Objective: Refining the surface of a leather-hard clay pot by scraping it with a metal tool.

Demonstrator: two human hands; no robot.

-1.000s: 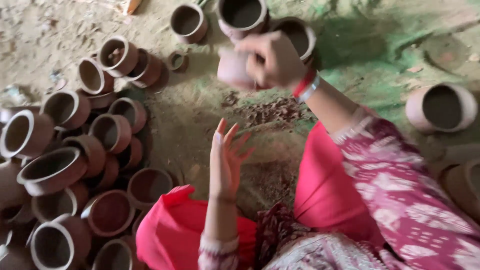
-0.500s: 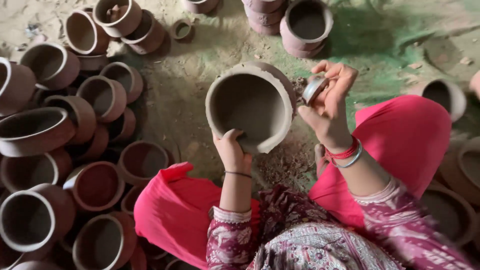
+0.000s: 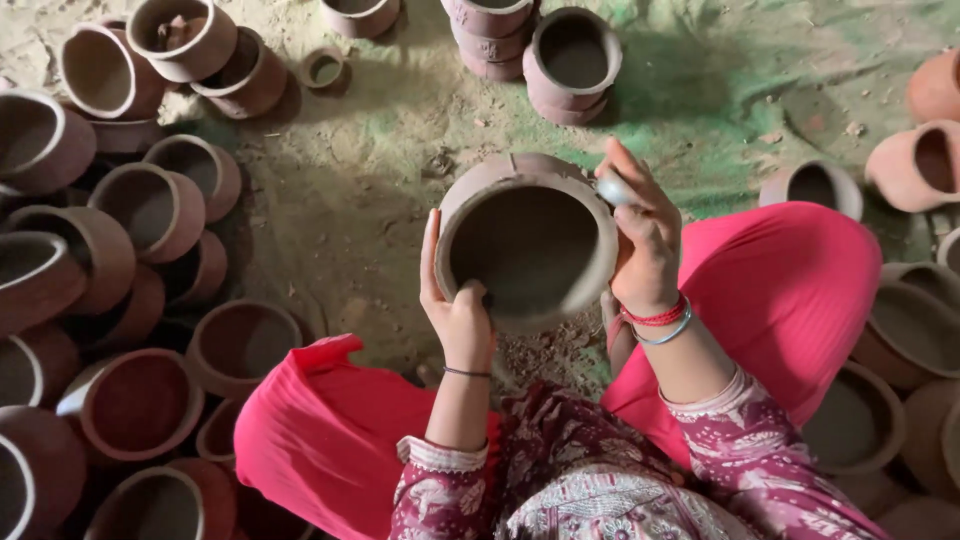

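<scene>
Clay pot (image 3: 530, 245) held up over the lap, near centre of view, mouth tilted toward the camera. Unfired look — dull grey-brown body, thick rounded rim, dark hollow inside with a smooth wall. A faint seam or ridge runs across its outer shoulder at 12 o'clock. Rim edge at 5 o'clock paler than the rest.

Left hand (image 3: 458, 305) at the pot's 8 o'clock: palm against the outer wall, thumb hooked over the rim into the mouth, fingers reaching up along the side. Grip closed on the pot. Thin dark bangle on that wrist.

Right hand (image 3: 645, 245) at the pot's 3 o'clock, fingers curled round a small pale rounded object (image 3: 612, 188) pressed near the rim — what the object is, cannot tell. Red and silvery bangles (image 3: 660, 320) on that wrist.

Below: pink trousers (image 3: 780, 290) over folded knees, patterned maroon sleeves.

Sandy floor (image 3: 350, 200) with green-stained patches at 1 o'clock. Crowd of similar pots (image 3: 130, 250) lying tipped at 9 o'clock, some reddish inside. Stacked pots (image 3: 570, 60) at 12 o'clock, more orange-toned pots (image 3: 915, 165) at 3 o'clock.
</scene>
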